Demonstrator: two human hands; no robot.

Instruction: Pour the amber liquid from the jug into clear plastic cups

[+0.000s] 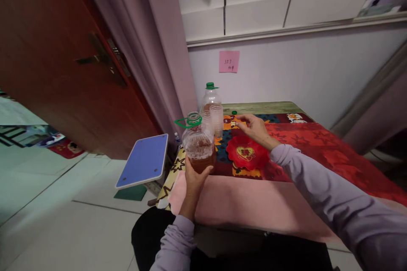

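My left hand [196, 175] is wrapped around the lower part of a large clear plastic bottle [197, 142] holding brownish liquid. This bottle has an uncapped mouth with a green carry ring around its neck. Over the table, my right hand [254, 129] is open, thumb and fingers apart, with nothing visible between them. Just beyond its fingertips lies a green bottle cap [234, 112]. Below that hand is a red scalloped plate [233, 148] with a gold heart design. Stacked clear plastic cups [216, 122] stand behind the held bottle.
A second large bottle with a green cap [210, 86] stands behind the cups, near the wall. A patterned red cloth [311, 148] and a pink cover [248, 199] lie over the table. At the left are a blue-topped stool [144, 159] and a brown door [57, 51].
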